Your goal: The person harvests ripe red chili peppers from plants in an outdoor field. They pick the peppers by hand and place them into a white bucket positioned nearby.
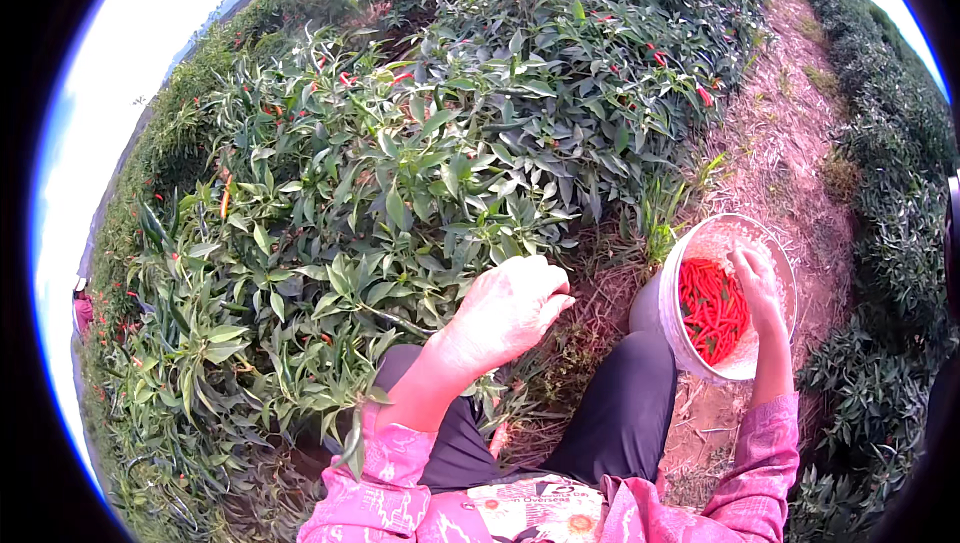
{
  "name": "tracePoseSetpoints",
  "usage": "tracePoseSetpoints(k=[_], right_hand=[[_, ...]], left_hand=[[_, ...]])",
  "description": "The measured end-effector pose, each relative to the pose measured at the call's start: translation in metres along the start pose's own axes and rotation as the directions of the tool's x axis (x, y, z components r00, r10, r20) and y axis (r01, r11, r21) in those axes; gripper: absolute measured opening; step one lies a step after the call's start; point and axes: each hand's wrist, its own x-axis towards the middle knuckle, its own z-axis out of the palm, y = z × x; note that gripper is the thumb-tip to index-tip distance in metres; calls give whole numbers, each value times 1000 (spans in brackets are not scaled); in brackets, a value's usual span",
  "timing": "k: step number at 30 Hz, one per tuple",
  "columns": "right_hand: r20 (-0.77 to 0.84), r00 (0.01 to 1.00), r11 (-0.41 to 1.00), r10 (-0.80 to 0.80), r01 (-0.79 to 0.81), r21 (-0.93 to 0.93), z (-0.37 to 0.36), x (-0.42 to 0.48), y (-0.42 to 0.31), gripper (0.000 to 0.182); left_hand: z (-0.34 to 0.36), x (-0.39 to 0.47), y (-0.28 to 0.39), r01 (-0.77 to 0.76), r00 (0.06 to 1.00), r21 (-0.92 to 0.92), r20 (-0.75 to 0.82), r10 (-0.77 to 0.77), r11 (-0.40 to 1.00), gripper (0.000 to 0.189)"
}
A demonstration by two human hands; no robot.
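Observation:
In the head view my left hand (514,307) is raised over the edge of the chili pepper plants (420,190), its fingers curled inward; whether anything lies inside them is hidden. My right hand (756,280) reaches over the mouth of a white plastic bucket (652,310), fingers pointing toward its far rim. What its fingertips hold, if anything, cannot be made out. A heap of picked red chili peppers (709,310) with a bit of green leaf lies in the bucket, left of my right hand. The bucket stands tilted beside my right knee.
Ripe red chilies (705,96) and green ones hang among the leaves. A dirt path (780,130) strewn with dry straw runs up the right, with another row of plants (892,190) beyond it. At the far left edge a person (82,310) in pinkish clothing is partly visible.

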Motion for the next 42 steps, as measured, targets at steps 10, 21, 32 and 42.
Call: tracePoseSetpoints(k=[10, 21, 32, 42], right_hand=[[571, 820, 960, 48, 120, -253, 8, -117, -32, 41], [702, 682, 907, 204, 138, -398, 23, -101, -14, 40], [540, 833, 902, 123, 133, -411, 37, -109, -6, 24], [695, 611, 879, 380, -6, -476, 20, -107, -14, 33]], left_hand=[[40, 39, -46, 24, 938, 330, 320, -135, 944, 27], [78, 61, -93, 112, 747, 208, 628, -221, 972, 9], [105, 91, -109, 207, 659, 206, 693, -292, 956, 18], [79, 85, -90, 446, 882, -182, 257, -395, 876, 56]])
